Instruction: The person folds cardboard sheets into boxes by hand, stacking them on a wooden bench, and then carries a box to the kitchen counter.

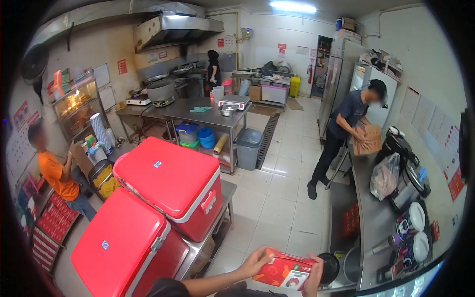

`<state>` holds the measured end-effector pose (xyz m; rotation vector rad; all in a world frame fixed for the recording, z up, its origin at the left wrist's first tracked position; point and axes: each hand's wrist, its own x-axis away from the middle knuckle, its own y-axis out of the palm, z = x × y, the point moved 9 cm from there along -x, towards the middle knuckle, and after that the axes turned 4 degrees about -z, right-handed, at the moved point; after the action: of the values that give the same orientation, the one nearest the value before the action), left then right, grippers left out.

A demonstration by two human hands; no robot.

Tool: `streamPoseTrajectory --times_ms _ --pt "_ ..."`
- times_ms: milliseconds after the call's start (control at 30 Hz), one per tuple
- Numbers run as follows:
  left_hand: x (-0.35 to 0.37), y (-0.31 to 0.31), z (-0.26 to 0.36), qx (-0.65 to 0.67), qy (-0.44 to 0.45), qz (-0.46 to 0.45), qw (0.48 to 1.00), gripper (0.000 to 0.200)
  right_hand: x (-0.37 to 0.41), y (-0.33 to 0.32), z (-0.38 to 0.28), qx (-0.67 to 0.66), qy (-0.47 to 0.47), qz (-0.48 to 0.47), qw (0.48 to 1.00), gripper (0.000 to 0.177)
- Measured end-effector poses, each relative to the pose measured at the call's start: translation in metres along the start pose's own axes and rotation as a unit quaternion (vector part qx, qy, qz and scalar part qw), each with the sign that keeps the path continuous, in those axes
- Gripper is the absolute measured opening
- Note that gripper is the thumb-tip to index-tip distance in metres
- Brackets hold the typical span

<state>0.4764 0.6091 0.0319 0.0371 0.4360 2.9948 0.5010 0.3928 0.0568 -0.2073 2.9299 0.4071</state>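
Low in the head view, a red food carton (pixel 287 269) with orange shapes and a white-and-green printed panel is held between my two hands. My left hand (pixel 256 262) grips its left end, thumb over the top edge. On the opposite side, my right hand (pixel 312 278) has its fingers wrapped along the carton's right edge. Just left of my forearm stand two large red cooler boxes, a nearer cooler box (pixel 116 232) and a farther cooler box (pixel 170 178), both with lids down on a steel table (pixel 228 193).
On the right, a person (pixel 346 116) handles a cardboard box (pixel 367 139) at a steel counter (pixel 363 218). Another person in an orange shirt (pixel 57 173) stands at left, and a third person (pixel 213 72) at the back. A grey bin (pixel 248 148) sits beside the middle table. White floor tiles (pixel 282 208) lie between.
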Motion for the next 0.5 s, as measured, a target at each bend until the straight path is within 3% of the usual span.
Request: streamPoseTrajectory --times_ms 33,67,133,233,367,500 --pt "-0.002 -0.014 0.006 -0.037 0.052 0.047 0.997 0.037 -0.018 0.005 0.016 -0.002 0.04 -0.043 0.998 0.038" --pt "-0.006 -0.021 0.008 -0.033 0.056 0.06 0.996 0.037 -0.038 0.011 0.037 -0.002 0.082 -0.09 0.993 0.038" --pt "0.004 -0.039 -0.001 0.033 0.024 0.172 0.984 0.035 -0.068 0.025 0.057 0.039 0.105 -0.143 0.983 0.038" --pt "0.022 -0.039 0.0 0.011 0.048 0.297 0.953 0.033 -0.105 0.049 0.068 0.019 0.158 -0.232 0.96 0.037" --pt "0.034 -0.002 0.018 -0.071 0.098 0.417 0.901 0.031 -0.139 0.069 0.081 0.014 0.169 -0.391 0.905 0.035" --pt "0.039 0.049 -0.022 -0.018 0.078 0.496 0.865 0.028 -0.144 0.071 0.098 -0.032 0.226 -0.515 0.826 0.033"
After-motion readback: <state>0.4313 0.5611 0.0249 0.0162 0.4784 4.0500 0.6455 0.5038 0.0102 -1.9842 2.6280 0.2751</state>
